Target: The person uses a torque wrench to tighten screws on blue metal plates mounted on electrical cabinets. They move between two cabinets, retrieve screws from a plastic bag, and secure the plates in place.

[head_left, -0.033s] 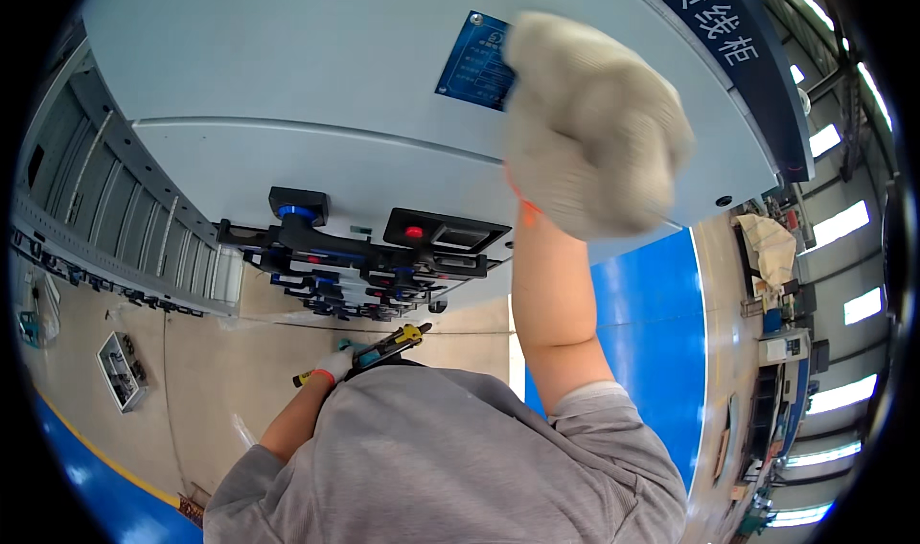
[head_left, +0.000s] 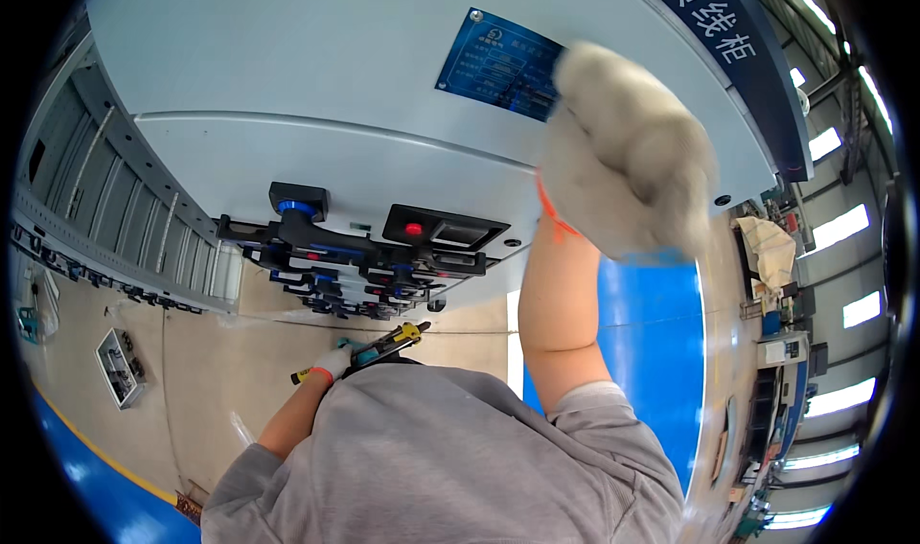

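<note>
A blue nameplate (head_left: 494, 65) lies flat on the upper panel of the pale grey cabinet (head_left: 307, 60), with round fasteners visible at its left corners. My right hand (head_left: 632, 161), in an off-white knit glove with an orange cuff, is raised in front of the plate and covers its right end. Its fingers are curled in, somewhat blurred; whatever they hold is hidden. Low by my waist, my left hand (head_left: 333, 361), gloved alike, grips a yellow, black and teal tool that looks like a hand riveter (head_left: 388, 344).
Black switch handles (head_left: 326, 242) and a red button (head_left: 413, 229) stick out from the cabinet's lower front. An open metal frame (head_left: 125, 161) stands to the left. A grey bin of parts (head_left: 120, 370) sits on the floor. Blue flooring (head_left: 652, 333) runs along the right.
My right hand has shifted right and slightly down, uncovering more of the nameplate. My left hand and the riveter stay about where they were.
</note>
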Demonstrator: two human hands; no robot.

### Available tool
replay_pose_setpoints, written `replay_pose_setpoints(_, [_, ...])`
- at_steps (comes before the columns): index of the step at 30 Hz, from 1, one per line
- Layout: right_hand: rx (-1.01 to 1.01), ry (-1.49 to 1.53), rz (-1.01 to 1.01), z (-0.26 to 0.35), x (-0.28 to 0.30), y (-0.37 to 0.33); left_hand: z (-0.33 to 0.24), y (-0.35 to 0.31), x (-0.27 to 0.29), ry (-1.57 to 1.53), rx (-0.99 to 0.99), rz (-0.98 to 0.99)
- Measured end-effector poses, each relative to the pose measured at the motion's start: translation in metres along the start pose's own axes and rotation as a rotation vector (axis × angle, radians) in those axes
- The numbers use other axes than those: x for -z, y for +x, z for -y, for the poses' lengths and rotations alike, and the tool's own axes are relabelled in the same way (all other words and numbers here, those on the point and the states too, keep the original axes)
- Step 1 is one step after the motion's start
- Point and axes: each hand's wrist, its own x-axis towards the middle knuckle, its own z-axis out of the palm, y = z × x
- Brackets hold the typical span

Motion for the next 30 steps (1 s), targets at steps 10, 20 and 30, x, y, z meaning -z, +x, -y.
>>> replay_pose_setpoints(10, [-0.038,-0.154,0.058,0.127,-0.019,-0.036,0.021,-0.002,-0.017,-0.060,0.048,-0.047])
replay_pose_setpoints(20, [0.242,-0.508,-0.224,-0.028,-0.085,0.029,0.001,-0.002,-0.015,-0.050,0.036,0.089])
replay_pose_setpoints(30, [0.001,-0.117,-0.016,0.116,-0.071,-0.038,0.014,-0.003,-0.004,-0.002,0.098,-0.004])
